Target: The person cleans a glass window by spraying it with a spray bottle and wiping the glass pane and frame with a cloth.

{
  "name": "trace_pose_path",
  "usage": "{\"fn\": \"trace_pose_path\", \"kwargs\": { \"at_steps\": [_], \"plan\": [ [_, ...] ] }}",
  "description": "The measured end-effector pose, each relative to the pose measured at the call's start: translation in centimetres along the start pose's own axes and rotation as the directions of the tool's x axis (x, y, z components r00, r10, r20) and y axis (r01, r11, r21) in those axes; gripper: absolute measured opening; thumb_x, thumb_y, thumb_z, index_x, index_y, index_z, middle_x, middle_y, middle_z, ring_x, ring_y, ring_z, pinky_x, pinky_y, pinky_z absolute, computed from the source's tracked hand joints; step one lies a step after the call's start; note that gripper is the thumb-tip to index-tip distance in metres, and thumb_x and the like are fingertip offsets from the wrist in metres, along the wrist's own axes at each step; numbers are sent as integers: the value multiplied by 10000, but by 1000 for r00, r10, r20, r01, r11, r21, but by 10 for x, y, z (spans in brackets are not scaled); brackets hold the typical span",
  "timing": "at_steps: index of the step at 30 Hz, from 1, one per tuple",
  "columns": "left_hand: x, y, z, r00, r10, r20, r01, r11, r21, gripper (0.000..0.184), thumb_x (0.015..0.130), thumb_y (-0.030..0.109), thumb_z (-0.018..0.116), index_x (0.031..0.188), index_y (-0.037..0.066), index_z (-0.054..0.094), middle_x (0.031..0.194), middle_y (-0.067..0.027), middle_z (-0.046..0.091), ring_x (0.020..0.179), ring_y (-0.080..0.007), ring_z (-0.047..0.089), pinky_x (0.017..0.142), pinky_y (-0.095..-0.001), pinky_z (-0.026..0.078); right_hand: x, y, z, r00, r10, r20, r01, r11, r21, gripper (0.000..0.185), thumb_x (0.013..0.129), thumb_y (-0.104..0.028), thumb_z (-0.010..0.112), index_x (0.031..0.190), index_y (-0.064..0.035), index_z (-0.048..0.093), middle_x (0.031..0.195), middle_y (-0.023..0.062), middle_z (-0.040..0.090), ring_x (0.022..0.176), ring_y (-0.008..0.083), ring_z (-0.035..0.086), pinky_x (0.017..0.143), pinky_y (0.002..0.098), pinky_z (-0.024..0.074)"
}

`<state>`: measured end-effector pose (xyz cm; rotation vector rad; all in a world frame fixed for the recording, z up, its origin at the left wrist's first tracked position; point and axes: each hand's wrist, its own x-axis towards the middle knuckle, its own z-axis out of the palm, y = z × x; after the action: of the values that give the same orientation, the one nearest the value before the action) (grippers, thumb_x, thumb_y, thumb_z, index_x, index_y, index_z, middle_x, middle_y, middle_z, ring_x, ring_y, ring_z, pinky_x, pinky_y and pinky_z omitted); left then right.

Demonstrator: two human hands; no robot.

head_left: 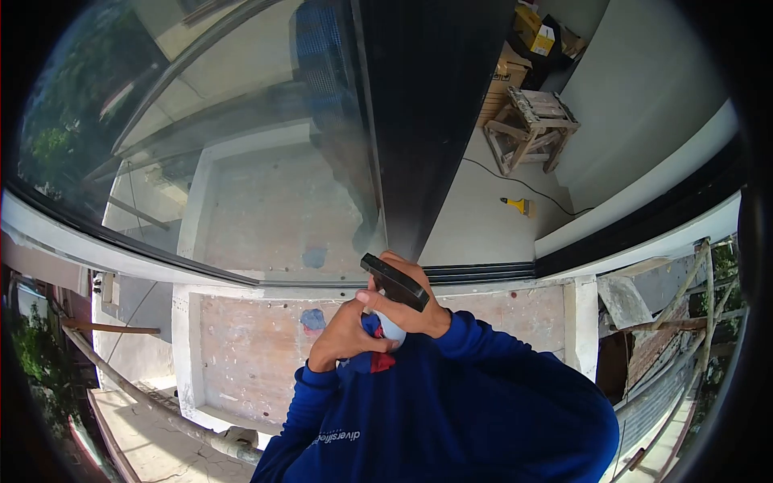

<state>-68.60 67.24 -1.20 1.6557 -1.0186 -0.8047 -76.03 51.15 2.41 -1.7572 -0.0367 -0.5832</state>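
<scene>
Close to my chest, my right hand is wrapped round a black, bar-shaped tool, which lies tilted across the fingers. Just left of it and lower, my left hand grips a rounded white, blue and red object, partly covered by both hands. The hands touch or nearly touch. A small red piece shows below the left hand. Whether the black tool and the rounded object are joined is hidden by the fingers.
Ahead stands a glass panel with a black frame. A black sill track runs below the opening. Inside are a wooden stool, a yellow brush, a cable and boxes. Poles stand outside.
</scene>
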Motion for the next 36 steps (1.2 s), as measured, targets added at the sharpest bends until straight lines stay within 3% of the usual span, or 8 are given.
{"fn": "trace_pose_path", "kwargs": {
  "at_steps": [5, 11, 14, 17, 20, 23, 26, 36],
  "plan": [
    [6, 14, 3, 996, -65, 58, 69, 996, -62, 677, 605, 166, 882, 1189, -11, 588, 1054, -121, 673, 1023, -235, 643, 928, -349, 496, -5, -2, 2, 992, -35, -119, 45, 995, 89, 270, 814, -161, 816, 766, 4, 608, 696, 72, 537, 645, 184, 522, 584, 320, 405],
    [13, 11, 6, 988, -65, 138, 72, 996, -51, 688, 599, 145, 885, 1199, 2, 577, 1071, -101, 660, 1004, -227, 630, 942, -350, 491, -13, 0, -7, 991, -10, -136, 5, 999, -41, 302, 818, -194, 825, 741, -4, 602, 692, 61, 519, 674, 181, 524, 602, 316, 419],
    [12, 1, 9, 986, -88, 143, 94, 995, -35, 694, 604, 139, 887, 1206, -3, 573, 1064, -100, 666, 1001, -222, 628, 942, -348, 490, -14, -10, -5, 976, 76, -205, -25, 971, 239, 309, 825, -202, 817, 743, -12, 588, 699, 60, 508, 667, 174, 506, 601, 323, 407],
    [16, 3, 10, 966, -133, 223, 137, 991, -2, 705, 610, 135, 891, 1220, -13, 570, 1068, -105, 670, 989, -218, 633, 938, -341, 495, -19, 12, -12, 987, 3, -163, -11, 999, -47, 305, 833, -212, 810, 769, -15, 587, 725, 63, 517, 673, 162, 505, 607, 324, 401],
    [20, 23, 16, 989, -33, 142, 35, 999, -15, 718, 618, 132, 891, 1242, -24, 573, 1083, -111, 682, 994, -221, 647, 936, -336, 503, -28, 0, -17, 977, 120, -175, -111, 992, 59, 305, 843, -222, 803, 790, -15, 585, 749, 68, 530, 700, 158, 520, 619, 321, 406],
    [23, 22, 16, 966, -111, 234, 115, 993, -4, 731, 619, 145, 902, 1255, -24, 582, 1097, -114, 692, 1002, -216, 657, 941, -335, 504, -35, -2, -21, 967, 190, -171, -153, 966, 207, 297, 847, -221, 799, 798, -10, 595, 757, 72, 544, 713, 150, 537, 623, 318, 415],
    [28, 3, 21, 966, -75, 247, 69, 997, 34, 767, 613, 157, 915, 1277, -30, 580, 1126, -124, 696, 1028, -217, 660, 952, -340, 500, -48, 4, -31, 957, 189, -221, -177, 981, 76, 260, 860, -208, 786, 823, -16, 615, 770, 56, 556, 707, 135, 539, 618, 307, 419],
    [59, -3, 42, 955, -83, 284, 152, 961, -229, 846, 702, 209, 925, 1408, -30, 527, 1206, -122, 679, 1147, -220, 625, 1047, -356, 455, -70, -6, -88, 831, 323, -453, -57, 860, 508, 294, 945, -316, 715, 872, -47, 624, 734, -5, 557, 686, 84, 506, 621, 275, 425]
  ]
}}
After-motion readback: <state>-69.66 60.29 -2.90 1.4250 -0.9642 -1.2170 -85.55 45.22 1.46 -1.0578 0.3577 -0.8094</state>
